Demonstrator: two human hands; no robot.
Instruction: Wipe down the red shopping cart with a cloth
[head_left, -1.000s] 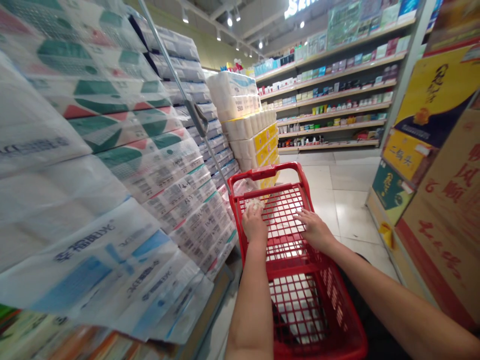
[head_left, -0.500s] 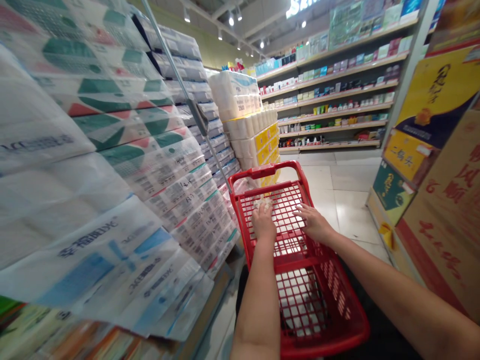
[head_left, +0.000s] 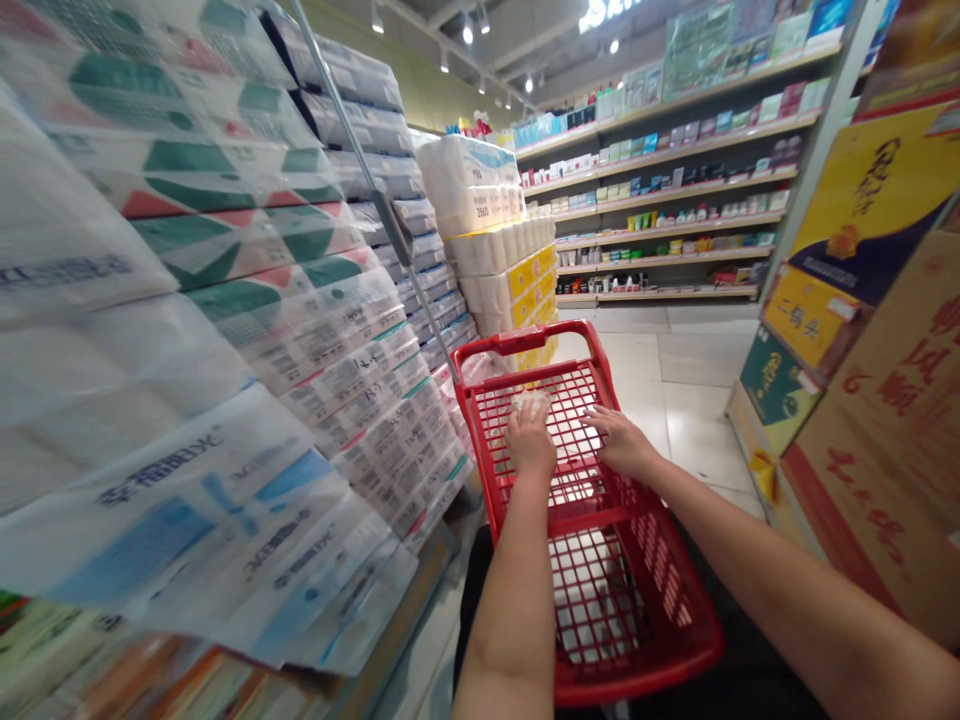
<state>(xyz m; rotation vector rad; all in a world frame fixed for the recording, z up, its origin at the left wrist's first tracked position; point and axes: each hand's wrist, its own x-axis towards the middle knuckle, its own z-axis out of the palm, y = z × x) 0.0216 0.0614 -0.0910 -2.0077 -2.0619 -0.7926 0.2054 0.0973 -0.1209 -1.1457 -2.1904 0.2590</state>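
Note:
My left hand [head_left: 532,440] is over the upper part of a red plastic shopping basket [head_left: 637,690] with a mesh bottom. Its fingers are curled on a small whitish, bumpy thing [head_left: 529,400], partly hidden by them; its kind I cannot make out. To the right, my right hand [head_left: 619,440] hovers over the mesh with fingers stretched out and apart, holding nothing. Beyond both hands rises the basket's red handle [head_left: 521,342]. A crossbar divides the mesh, and pale floor shows through it.
Tall stacks of wrapped tissue packs [head_left: 300,300] line the left side, with a grey metal pole [head_left: 352,140] in front. Toilet roll packs [head_left: 495,240] stand farther on. Cardboard cartons [head_left: 892,430] border the right. Shelves [head_left: 675,180] of small goods fill the back, past a tiled floor [head_left: 697,420].
The basket and my right hand have shifted slightly left in the view. My left hand has moved slightly right, its fingers still on the whitish thing.

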